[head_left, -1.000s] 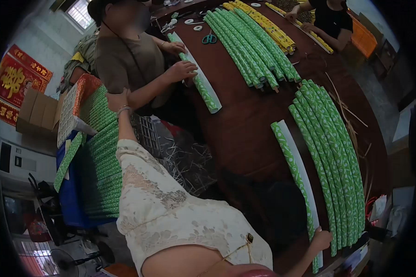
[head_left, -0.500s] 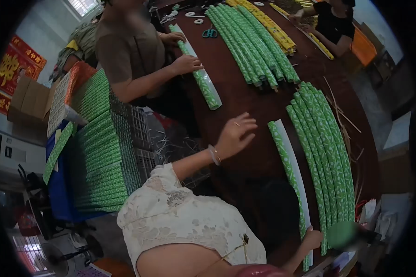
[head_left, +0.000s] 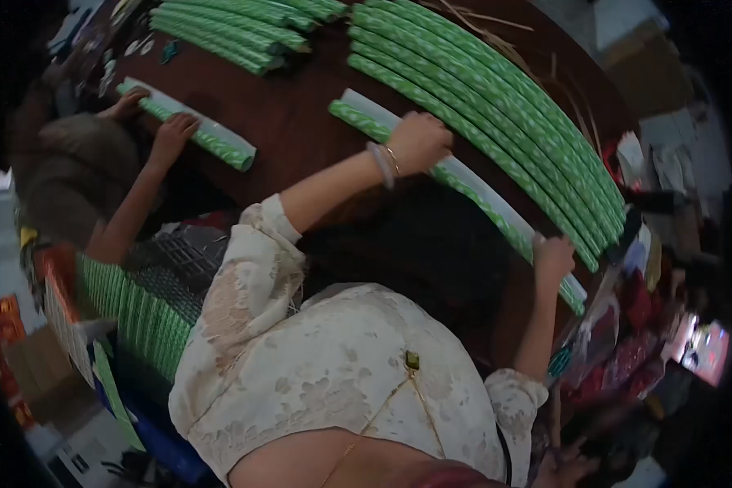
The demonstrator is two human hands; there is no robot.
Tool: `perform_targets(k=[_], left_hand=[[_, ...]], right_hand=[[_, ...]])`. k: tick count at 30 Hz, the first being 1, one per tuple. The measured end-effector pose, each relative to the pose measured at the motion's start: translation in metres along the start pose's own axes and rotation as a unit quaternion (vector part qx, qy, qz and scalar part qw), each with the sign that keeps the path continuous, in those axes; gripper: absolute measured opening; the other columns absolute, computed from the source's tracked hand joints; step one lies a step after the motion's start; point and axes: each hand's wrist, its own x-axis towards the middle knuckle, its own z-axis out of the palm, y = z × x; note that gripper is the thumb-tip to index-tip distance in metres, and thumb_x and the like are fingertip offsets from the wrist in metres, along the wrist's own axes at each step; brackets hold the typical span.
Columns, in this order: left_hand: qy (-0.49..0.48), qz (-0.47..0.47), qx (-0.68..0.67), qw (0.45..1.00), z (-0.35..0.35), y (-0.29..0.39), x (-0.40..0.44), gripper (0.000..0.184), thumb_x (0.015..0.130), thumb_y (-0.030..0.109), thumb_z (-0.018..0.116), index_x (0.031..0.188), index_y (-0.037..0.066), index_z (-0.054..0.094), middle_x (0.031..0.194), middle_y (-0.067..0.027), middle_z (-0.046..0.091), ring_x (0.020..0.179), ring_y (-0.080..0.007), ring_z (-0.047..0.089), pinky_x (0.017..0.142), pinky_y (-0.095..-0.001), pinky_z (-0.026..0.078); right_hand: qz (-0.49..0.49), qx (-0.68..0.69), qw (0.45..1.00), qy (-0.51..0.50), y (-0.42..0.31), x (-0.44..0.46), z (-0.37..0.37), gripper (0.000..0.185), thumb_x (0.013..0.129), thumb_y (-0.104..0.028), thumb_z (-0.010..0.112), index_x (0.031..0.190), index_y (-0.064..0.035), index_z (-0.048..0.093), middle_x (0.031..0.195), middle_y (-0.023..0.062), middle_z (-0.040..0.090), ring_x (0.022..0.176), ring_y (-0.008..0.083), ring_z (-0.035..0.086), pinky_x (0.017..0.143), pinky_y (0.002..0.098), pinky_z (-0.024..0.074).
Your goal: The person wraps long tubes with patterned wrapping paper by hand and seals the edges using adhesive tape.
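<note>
A long roll of green patterned paper (head_left: 480, 192) with a loose white strip lies across the table before me. My left hand (head_left: 421, 142), wearing bracelets at the wrist, has its fingers curled over the upper part of this roll. Toward the other end, my right hand (head_left: 554, 259) is closed around the roll, its fingertips partly hidden. Just beyond lie several finished green rolls (head_left: 496, 122), side by side.
To the left, a co-worker's hands (head_left: 176, 130) press on another green roll (head_left: 220, 146). More green rolls (head_left: 220, 37) and teal scissors (head_left: 168, 53) lie on the dark red table (head_left: 301, 122). Thin brown strips (head_left: 573, 98) run along the far edge. Stacked green rolls (head_left: 134, 305) stand lower left.
My left hand, spread in the air beside the roll before, now rests closed on it. My right hand still grips the near end. The head view has turned, so the table appears rotated.
</note>
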Motion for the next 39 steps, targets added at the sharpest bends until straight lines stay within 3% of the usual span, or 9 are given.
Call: perform_targets(k=[5, 10, 17, 20, 21, 22, 24, 30, 39], left_hand=[[0.004, -0.008, -0.061, 0.998, 0.016, -0.013, 0.028, 0.015, 0.067, 0.023, 0.070, 0.072, 0.010, 0.066, 0.071, -0.0081, 0.063, 0.069, -0.0261, 0.061, 0.061, -0.0384, 0.049], [-0.085, -0.044, -0.103, 0.990, 0.034, -0.001, 0.041, 0.018, 0.066, 0.025, 0.071, 0.074, 0.009, 0.065, 0.072, -0.0072, 0.063, 0.070, -0.0262, 0.061, 0.060, -0.0377, 0.049], [-0.096, -0.084, -0.093, 0.988, 0.040, -0.025, 0.031, 0.022, 0.062, 0.029, 0.074, 0.073, 0.013, 0.063, 0.071, -0.0062, 0.062, 0.071, -0.0254, 0.061, 0.061, -0.0376, 0.047], [-0.067, -0.100, -0.090, 0.989, 0.038, -0.049, 0.019, 0.023, 0.060, 0.029, 0.075, 0.071, 0.013, 0.063, 0.072, -0.0061, 0.062, 0.073, -0.0245, 0.061, 0.062, -0.0383, 0.047], [-0.076, -0.099, -0.097, 0.987, 0.028, -0.055, 0.013, 0.022, 0.059, 0.029, 0.075, 0.071, 0.014, 0.064, 0.072, -0.0049, 0.062, 0.072, -0.0240, 0.061, 0.063, -0.0380, 0.047], [-0.062, -0.102, -0.089, 0.989, 0.022, -0.061, 0.008, 0.023, 0.059, 0.030, 0.076, 0.071, 0.014, 0.064, 0.072, -0.0039, 0.062, 0.072, -0.0234, 0.061, 0.063, -0.0376, 0.046], [-0.057, -0.117, -0.083, 0.988, 0.017, -0.077, 0.000, 0.023, 0.058, 0.030, 0.077, 0.071, 0.015, 0.064, 0.071, -0.0022, 0.062, 0.072, -0.0223, 0.060, 0.062, -0.0367, 0.046], [-0.043, -0.157, -0.100, 0.982, 0.009, -0.103, -0.011, 0.023, 0.057, 0.027, 0.078, 0.070, 0.015, 0.064, 0.070, -0.0011, 0.061, 0.072, -0.0210, 0.060, 0.061, -0.0352, 0.046], [-0.118, -0.368, -0.019, 0.922, -0.028, -0.142, -0.014, 0.029, 0.055, 0.031, 0.079, 0.074, 0.013, 0.068, 0.078, -0.0041, 0.065, 0.077, -0.0247, 0.061, 0.065, -0.0393, 0.044]], right_hand=[[0.011, 0.005, 1.000, 0.015, -0.007, -0.005, -0.010, 0.040, 0.079, -0.038, 0.056, 0.072, 0.0000, 0.067, 0.094, 0.0142, 0.057, 0.084, 0.0303, 0.055, 0.061, 0.0410, 0.0496], [0.003, 0.000, 1.000, 0.015, -0.006, -0.004, -0.009, 0.040, 0.078, -0.038, 0.057, 0.069, -0.0002, 0.067, 0.093, 0.0131, 0.056, 0.084, 0.0291, 0.055, 0.059, 0.0395, 0.0495], [0.020, 0.008, 1.000, -0.005, -0.006, -0.004, -0.010, 0.042, 0.079, -0.038, 0.055, 0.077, 0.0022, 0.067, 0.111, 0.0168, 0.055, 0.095, 0.0331, 0.054, 0.064, 0.0427, 0.0506], [0.015, -0.030, 0.998, -0.061, -0.002, 0.001, -0.004, 0.044, 0.081, -0.040, 0.053, 0.084, 0.0016, 0.067, 0.118, 0.0178, 0.053, 0.099, 0.0338, 0.053, 0.067, 0.0450, 0.0509], [0.019, -0.042, 0.997, -0.067, -0.003, 0.001, -0.008, 0.050, 0.080, -0.048, 0.052, 0.083, 0.0000, 0.067, 0.105, 0.0171, 0.058, 0.094, 0.0326, 0.057, 0.070, 0.0449, 0.0503], [0.061, -0.045, 0.986, -0.151, -0.010, 0.007, -0.023, 0.050, 0.081, -0.048, 0.052, 0.084, -0.0005, 0.067, 0.111, 0.0165, 0.056, 0.092, 0.0319, 0.058, 0.069, 0.0448, 0.0509], [0.025, -0.070, 0.993, -0.089, -0.007, 0.002, -0.016, 0.049, 0.082, -0.048, 0.052, 0.085, -0.0016, 0.068, 0.115, 0.0162, 0.055, 0.092, 0.0314, 0.058, 0.068, 0.0450, 0.0514], [0.043, -0.113, 0.988, -0.094, -0.008, 0.006, -0.012, 0.049, 0.081, -0.050, 0.053, 0.083, -0.0031, 0.068, 0.115, 0.0138, 0.055, 0.093, 0.0283, 0.059, 0.064, 0.0422, 0.0530], [0.030, -0.109, 0.990, -0.079, -0.004, 0.008, -0.003, 0.050, 0.081, -0.050, 0.051, 0.081, -0.0024, 0.068, 0.107, 0.0139, 0.058, 0.092, 0.0286, 0.058, 0.065, 0.0426, 0.0526]])
